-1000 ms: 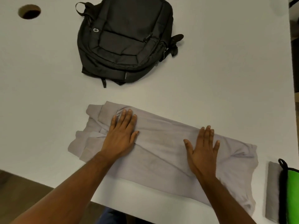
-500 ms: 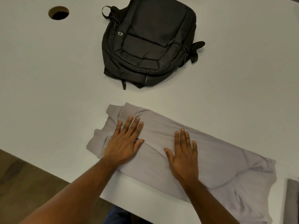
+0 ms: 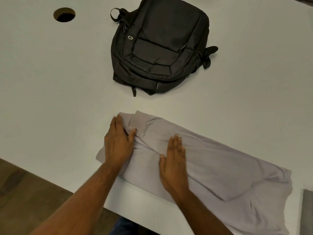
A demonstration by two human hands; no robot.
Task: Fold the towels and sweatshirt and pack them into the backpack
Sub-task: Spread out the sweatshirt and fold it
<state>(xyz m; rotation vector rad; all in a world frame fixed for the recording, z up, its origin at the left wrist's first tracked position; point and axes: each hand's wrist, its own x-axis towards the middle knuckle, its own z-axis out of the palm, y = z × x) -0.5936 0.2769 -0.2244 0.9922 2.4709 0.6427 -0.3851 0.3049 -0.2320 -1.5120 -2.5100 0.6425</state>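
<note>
Across nearly the whole view spreads a white table, its near edge running diagonally over a brown wooden floor at lower left. On it, close to that edge, lies a pale grey sweatshirt, folded into a long band that slants from mid-frame down to the lower right, with a ribbed cuff showing at its upper left end. Well apart from it, toward the far side, a black backpack lies flat and zipped, front pocket up, carry loop at its upper left. The left hand is at the garment's left end, fingers straight along the edge and thumb pressed into a fold of cloth. The right hand lies flat on the sweatshirt just beside it, fingers straight and together. At the far right edge a sliver of grey towel shows. A round cable hole sits in the tabletop at upper left
</note>
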